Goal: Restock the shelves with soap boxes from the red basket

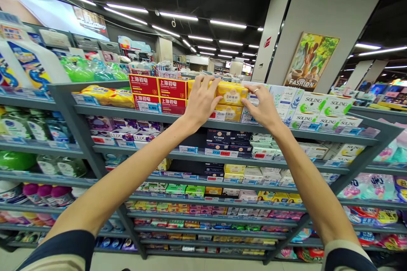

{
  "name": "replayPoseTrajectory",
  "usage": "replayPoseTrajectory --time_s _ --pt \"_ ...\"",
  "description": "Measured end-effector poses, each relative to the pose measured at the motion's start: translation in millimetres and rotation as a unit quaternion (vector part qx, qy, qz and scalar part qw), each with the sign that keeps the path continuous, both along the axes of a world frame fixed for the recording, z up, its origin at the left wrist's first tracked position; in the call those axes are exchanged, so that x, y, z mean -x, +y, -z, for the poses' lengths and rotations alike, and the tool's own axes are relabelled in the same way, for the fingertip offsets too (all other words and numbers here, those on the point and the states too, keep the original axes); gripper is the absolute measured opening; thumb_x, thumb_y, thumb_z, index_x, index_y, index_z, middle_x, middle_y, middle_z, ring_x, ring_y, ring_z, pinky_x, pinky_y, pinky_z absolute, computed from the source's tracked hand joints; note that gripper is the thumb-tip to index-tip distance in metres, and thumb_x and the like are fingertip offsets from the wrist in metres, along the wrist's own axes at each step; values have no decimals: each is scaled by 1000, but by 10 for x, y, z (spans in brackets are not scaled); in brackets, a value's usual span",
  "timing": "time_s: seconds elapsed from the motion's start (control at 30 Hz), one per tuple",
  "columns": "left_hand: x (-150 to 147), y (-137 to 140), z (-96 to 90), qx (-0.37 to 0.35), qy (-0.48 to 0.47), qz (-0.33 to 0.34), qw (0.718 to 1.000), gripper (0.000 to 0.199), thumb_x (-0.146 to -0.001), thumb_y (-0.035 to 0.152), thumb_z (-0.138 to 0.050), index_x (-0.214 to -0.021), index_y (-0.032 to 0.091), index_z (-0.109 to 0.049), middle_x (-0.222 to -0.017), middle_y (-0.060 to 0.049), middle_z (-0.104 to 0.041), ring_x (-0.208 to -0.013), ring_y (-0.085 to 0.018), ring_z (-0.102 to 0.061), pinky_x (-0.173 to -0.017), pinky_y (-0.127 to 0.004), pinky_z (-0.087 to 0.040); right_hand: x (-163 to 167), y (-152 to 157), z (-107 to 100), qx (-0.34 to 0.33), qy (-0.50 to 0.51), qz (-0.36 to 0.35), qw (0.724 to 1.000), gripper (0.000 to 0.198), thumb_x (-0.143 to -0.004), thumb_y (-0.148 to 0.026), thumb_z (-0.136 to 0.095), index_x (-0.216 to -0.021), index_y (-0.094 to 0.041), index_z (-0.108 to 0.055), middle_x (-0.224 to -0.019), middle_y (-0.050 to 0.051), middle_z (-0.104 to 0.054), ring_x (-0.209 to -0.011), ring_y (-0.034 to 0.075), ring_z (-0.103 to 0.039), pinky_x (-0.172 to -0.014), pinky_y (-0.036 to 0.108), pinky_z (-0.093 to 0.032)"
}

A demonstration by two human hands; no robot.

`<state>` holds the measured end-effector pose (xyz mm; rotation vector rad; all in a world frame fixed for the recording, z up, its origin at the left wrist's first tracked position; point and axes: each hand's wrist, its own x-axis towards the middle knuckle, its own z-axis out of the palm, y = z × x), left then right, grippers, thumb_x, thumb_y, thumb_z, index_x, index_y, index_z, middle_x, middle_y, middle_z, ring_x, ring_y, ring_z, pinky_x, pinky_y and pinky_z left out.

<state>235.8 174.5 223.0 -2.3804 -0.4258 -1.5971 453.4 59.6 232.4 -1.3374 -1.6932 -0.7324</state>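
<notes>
boxes of yellow soap [231,94] stand stacked on the top shelf [110,112], between red boxes [144,86] and pale boxes with a leaf print [282,95]. the person's left hand [201,100] lies over the left part of the yellow row, fingers loosely spread and bent across the upper edge, thumb held out toward the front. the right hand [263,103] arches at the row's right end, beside the pale boxes, its thumb at the yellow front and its fingers at the top. whether either hand truly pinches a box cannot be told, since the fingertips pass out of sight.

handling the row well likely calls for light, even pressure from both sides, fingertips steadying the top while the thumbs keep the front faces flush. the cartons look thin enough to dent, so a gentle touch should serve better than a squeeze. the right hand has little room and could nudge the pale boxes; the price tag [218,114] below is best left uncovered.
</notes>
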Motion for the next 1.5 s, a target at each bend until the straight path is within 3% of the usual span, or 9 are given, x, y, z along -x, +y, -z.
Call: replayPoseTrajectory --time_s 0.2,0.5,0.97,1.17,1.37,1.5 --pt "1 54 -24 26 27 9 999 45 -94 23 -68 -137 14 -58 -135 -17 -61 -136 -36 -46 -122 -57 -37 -16 44 -10 16 -8 8 1000 48 -93 -31 -62 -140 -22 -60 -121 13 -67 -116 32 -61 -109 59 -49" --pt "33 161 -69 -11 42 13 999 45 -92 26 -72 -134 15 -58 -131 -14 -65 -133 -33 -50 -118 -53 -44 -45 62 12 21 -27 2 999 56 -91 -42 -72 -142 -26 -56 -128 12 -64 -121 33 -57 -110 59 -48" --pt "-5 189 -97 -7 58 20 998 43 -91 19 -72 -132 14 -58 -132 -13 -64 -131 -31 -53 -117 -49 -44 -49 140 9 17 -32 0 999 59 -87 -29 -73 -143 -24 -55 -142 14 -60 -133 37 -53 -117 64 -42" --pt "73 256 -104 -31 82 34 996 51 -88 19 -73 -136 13 -56 -135 -15 -64 -133 -32 -53 -117 -50 -44 -42 131 22 20 -44 3 999 61 -88 -30 -72 -145 -22 -53 -144 15 -59 -136 37 -52 -118 62 -42" --pt "295 357 -235 -23 37 60 997 34 -98 16 -47 -130 14 -59 -137 -14 -66 -133 -26 -55 -116 -52 -44 -10 98 28 22 -38 9 999 66 -87 -31 -70 -149 -21 -50 -146 17 -57 -138 37 -51 -120 62 -41" --pt "511 379 -418 13 21 42 999 35 -106 26 -33 -126 17 -61 -131 -8 -70 -126 -20 -54 -113 -50 -43 4 98 27 19 -37 9 999 64 -87 -33 -69 -148 -22 -51 -145 16 -58 -137 38 -52 -119 64 -41"
